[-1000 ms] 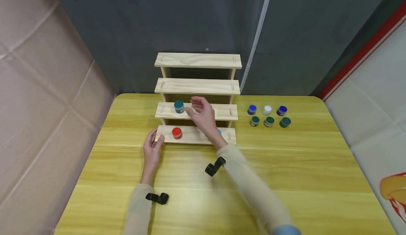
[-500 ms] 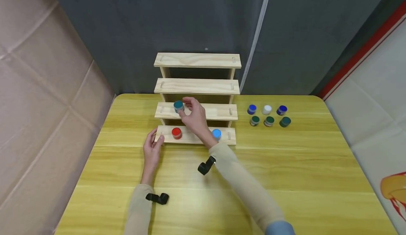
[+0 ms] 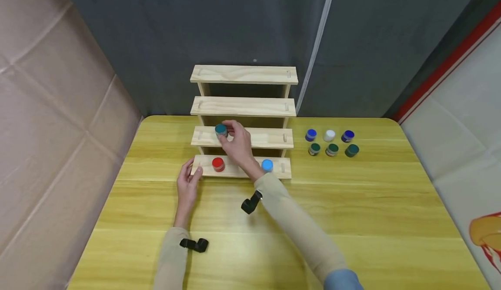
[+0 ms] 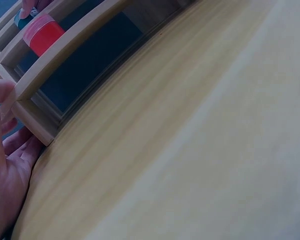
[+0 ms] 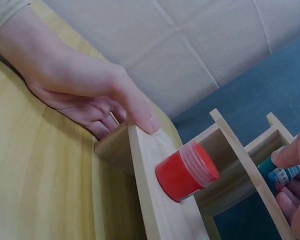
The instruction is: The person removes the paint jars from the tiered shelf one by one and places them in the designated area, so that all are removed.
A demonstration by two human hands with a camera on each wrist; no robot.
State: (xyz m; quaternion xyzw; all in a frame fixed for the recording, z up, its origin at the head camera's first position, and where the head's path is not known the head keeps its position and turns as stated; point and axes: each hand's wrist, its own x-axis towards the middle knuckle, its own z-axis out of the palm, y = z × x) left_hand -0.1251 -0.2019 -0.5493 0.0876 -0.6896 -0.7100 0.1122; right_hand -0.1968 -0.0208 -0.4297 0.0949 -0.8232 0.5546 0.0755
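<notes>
A four-step wooden display rack (image 3: 270,138) stands at the table's back. My left hand (image 3: 187,190) grips the left end of its lowest step, thumb on top and fingers around the side. On the second step from the bottom, my right hand (image 3: 239,147) pinches a small paint jar with a teal lid (image 3: 221,129) between thumb and fingers, near the left end. A red paint jar (image 5: 185,172) stands upright on the lowest step, close to my left thumb. Further right on that step is a jar with a light blue lid (image 3: 267,165), beside my right wrist.
Right of the rack, several small jars stand in two rows on the table (image 3: 391,203): dark blue (image 3: 311,135) and white (image 3: 329,135) lids behind, green lids (image 3: 332,150) in front. A dark panel (image 3: 250,25) rises behind the rack.
My right hand has moved left along the second step and closed its fingers on the teal-lidded jar, uncovering the light blue lid. My left hand stays in place.
</notes>
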